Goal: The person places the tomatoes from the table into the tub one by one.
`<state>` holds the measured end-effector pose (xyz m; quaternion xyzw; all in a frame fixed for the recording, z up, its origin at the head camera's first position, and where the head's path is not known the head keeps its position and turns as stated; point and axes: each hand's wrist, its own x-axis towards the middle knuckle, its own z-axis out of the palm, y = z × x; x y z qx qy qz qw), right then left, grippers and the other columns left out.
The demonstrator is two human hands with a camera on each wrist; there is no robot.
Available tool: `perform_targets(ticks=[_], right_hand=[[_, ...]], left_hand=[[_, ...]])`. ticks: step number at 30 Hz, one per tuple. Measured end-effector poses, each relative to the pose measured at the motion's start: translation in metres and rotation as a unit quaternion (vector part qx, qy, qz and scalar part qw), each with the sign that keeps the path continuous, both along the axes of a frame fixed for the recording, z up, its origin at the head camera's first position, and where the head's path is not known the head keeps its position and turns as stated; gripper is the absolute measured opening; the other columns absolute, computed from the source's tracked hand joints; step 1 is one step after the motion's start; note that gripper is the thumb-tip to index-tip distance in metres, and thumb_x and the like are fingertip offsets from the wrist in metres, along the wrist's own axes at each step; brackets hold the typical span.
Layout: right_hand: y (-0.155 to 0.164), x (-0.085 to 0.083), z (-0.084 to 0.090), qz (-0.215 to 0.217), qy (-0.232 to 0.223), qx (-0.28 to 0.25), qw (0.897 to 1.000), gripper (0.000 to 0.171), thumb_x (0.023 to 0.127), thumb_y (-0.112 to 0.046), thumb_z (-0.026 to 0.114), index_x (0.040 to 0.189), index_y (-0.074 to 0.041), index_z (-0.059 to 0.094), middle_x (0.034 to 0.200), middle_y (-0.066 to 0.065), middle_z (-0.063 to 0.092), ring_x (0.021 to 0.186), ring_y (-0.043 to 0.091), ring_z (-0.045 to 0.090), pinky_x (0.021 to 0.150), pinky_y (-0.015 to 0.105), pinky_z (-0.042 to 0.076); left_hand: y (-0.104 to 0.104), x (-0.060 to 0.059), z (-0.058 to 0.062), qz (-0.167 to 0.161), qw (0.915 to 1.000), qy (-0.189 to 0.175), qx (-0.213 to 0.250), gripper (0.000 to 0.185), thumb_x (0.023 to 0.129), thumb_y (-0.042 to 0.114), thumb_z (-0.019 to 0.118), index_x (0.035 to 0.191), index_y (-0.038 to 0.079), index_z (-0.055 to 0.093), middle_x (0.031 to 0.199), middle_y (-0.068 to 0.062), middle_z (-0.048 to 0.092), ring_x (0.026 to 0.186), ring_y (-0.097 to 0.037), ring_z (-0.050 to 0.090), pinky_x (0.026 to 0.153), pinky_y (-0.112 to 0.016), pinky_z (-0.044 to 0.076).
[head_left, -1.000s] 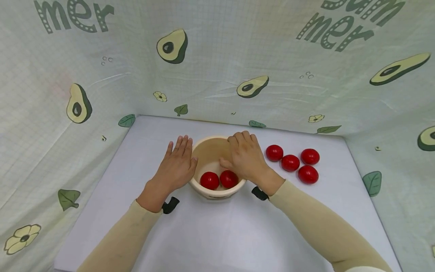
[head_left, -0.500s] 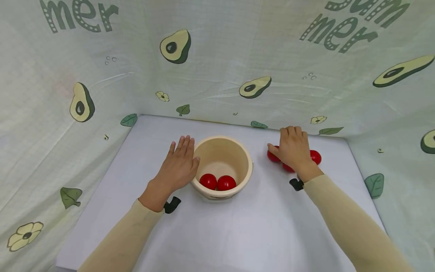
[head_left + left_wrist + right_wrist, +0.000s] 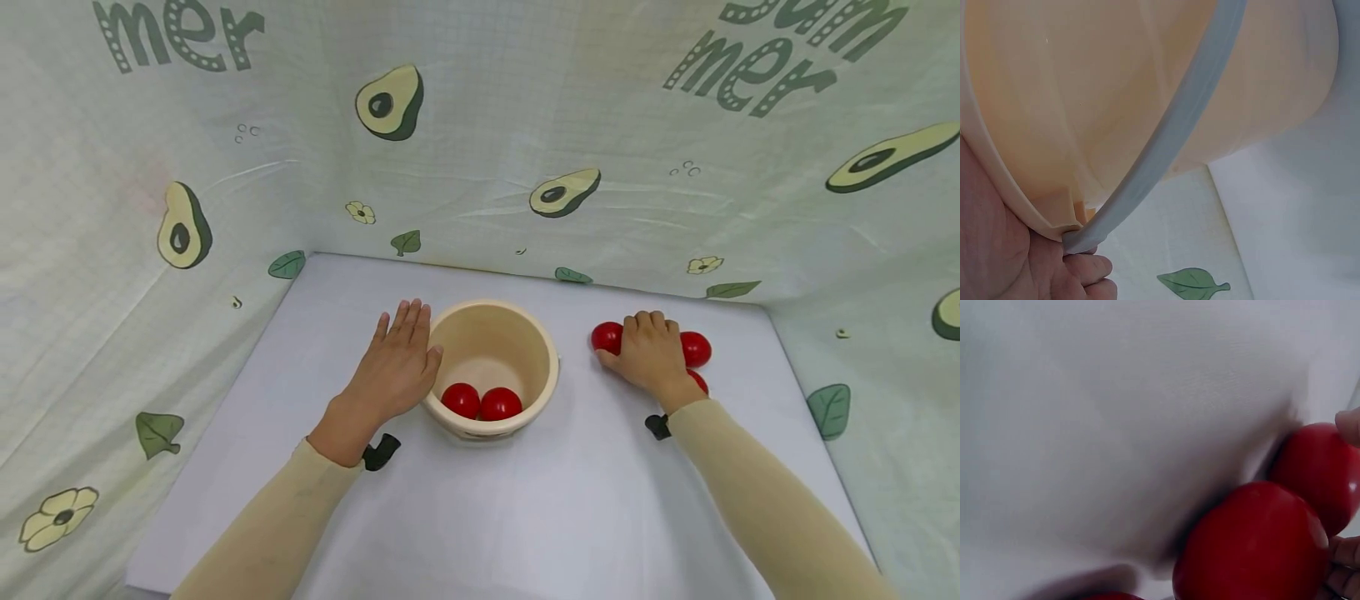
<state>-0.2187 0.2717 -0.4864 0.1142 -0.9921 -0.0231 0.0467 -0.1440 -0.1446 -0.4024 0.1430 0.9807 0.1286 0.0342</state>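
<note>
Avocado-print cloth walls a pale table (image 3: 480,517). On it, the left hand (image 3: 393,371) rests flat, fingers straight, against the cream bucket (image 3: 542,379), which holds two red tomatoes (image 3: 481,402). Right of the bucket, the right hand (image 3: 649,358) curls over one tomato (image 3: 1254,547) in a cluster of four.
</note>
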Motion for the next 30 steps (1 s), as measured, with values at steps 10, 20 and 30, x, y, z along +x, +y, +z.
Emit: perform_targets(ticks=[10, 20, 30], right_hand=[[-0.003, -0.004, -0.01, -0.006, 0.02, -0.011, 1.0, 0.069, 0.092, -0.053, 0.067, 0.111, 0.013, 0.058, 0.105, 0.029, 0.059, 0.107, 0.046, 0.049, 0.095, 0.065, 0.043], [-0.017, -0.003, 0.013, 0.028, 0.096, -0.019, 0.995, 0.065, 0.086, -0.051, 0.071, 0.104, 0.009, 0.055, 0.1, 0.026, 0.056, 0.102, 0.043, 0.048, 0.088, 0.06, 0.043], [-0.032, -0.001, 0.032, 0.058, 0.13, -0.016, 0.99, 0.068, 0.085, -0.054, 0.072, 0.103, 0.009, 0.056, 0.1, 0.027, 0.059, 0.102, 0.043, 0.052, 0.087, 0.058, 0.044]], left_hand=[[0.001, -0.001, -0.002, -0.001, 1.0, 0.001, 0.001, 0.07, 0.113, 0.037, 0.035, 0.166, -0.005, 0.018, 0.174, -0.023, 0.017, 0.164, -0.037, 0.009, 0.133, -0.056, 0.006], [0.001, -0.001, 0.0, -0.003, 1.0, 0.002, -0.001, 0.069, 0.112, 0.035, 0.036, 0.165, -0.007, 0.019, 0.174, -0.024, 0.018, 0.164, -0.038, 0.01, 0.132, -0.057, 0.007], [0.0, -0.001, 0.002, -0.002, 1.0, -0.002, -0.008, 0.069, 0.113, 0.036, 0.035, 0.166, -0.005, 0.018, 0.174, -0.023, 0.017, 0.164, -0.037, 0.009, 0.133, -0.056, 0.006]])
